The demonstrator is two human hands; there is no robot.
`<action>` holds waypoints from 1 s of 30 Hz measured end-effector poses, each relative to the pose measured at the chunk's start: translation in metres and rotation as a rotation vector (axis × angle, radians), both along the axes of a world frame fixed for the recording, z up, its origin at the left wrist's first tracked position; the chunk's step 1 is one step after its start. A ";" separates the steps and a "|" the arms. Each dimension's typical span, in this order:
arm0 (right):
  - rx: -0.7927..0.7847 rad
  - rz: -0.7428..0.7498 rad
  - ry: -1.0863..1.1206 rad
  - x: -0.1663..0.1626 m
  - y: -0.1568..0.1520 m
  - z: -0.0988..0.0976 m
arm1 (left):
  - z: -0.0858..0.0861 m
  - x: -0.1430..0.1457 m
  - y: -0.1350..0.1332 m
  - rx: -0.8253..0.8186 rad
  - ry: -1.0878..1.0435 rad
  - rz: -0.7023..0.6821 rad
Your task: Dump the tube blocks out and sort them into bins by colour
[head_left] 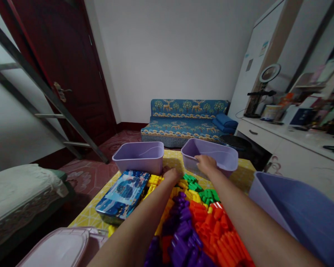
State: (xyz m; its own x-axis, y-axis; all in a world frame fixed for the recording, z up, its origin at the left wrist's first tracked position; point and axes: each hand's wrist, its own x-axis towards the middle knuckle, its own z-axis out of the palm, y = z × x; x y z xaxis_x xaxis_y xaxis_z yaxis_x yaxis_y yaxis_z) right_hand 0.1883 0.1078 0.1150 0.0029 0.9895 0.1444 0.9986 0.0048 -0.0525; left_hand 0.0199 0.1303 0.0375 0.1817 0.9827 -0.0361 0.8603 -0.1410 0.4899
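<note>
My right hand (207, 164) grips the near rim of a lilac plastic bin (226, 157) at the back right of the table, its fingers closed over the edge. My left hand (171, 173) is low beside the right corner of a second lilac bin (137, 163). Its fingers are mostly hidden, so I cannot tell whether they hold anything. Under and between my arms lie many plastic toy pieces in colour groups: yellow pieces (155, 180), green pieces (208, 195), purple pieces (183, 231) and orange-red pieces (211, 220).
A blue picture tin (125, 193) lies left of the pieces on the yellow tablecloth (169, 158). Pale lids (58, 248) are at front left. A larger bluish-purple bin (297, 207) stands at right. Beyond are a blue sofa (180, 126), a ladder (51, 98) and a white cabinet (294, 152).
</note>
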 end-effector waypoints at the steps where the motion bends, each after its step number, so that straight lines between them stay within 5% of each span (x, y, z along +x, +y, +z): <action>1: 0.000 0.005 -0.001 0.000 0.000 0.000 | 0.000 0.002 -0.001 -0.014 0.005 0.019; 4: 0.001 0.012 -0.005 0.001 0.001 0.000 | 0.004 0.010 -0.003 -0.043 0.002 -0.030; 10: 0.016 0.028 -0.005 -0.002 -0.001 0.003 | 0.014 0.015 -0.019 -0.079 -0.030 -0.368; 23: 0.020 0.253 0.014 -0.040 -0.013 -0.001 | 0.031 0.005 -0.067 0.064 -0.086 -0.736; 30: -0.040 0.327 0.045 -0.047 -0.015 0.008 | 0.058 -0.009 -0.097 0.166 -0.130 -0.803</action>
State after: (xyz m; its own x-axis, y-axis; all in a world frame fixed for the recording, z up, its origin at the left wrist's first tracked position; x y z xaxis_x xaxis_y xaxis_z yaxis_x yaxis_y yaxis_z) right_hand 0.1408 0.0928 0.1226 -0.3107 0.9438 0.1124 0.9410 0.3221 -0.1035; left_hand 0.0104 0.0335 0.0957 0.8228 0.5430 0.1676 0.4052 -0.7673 0.4971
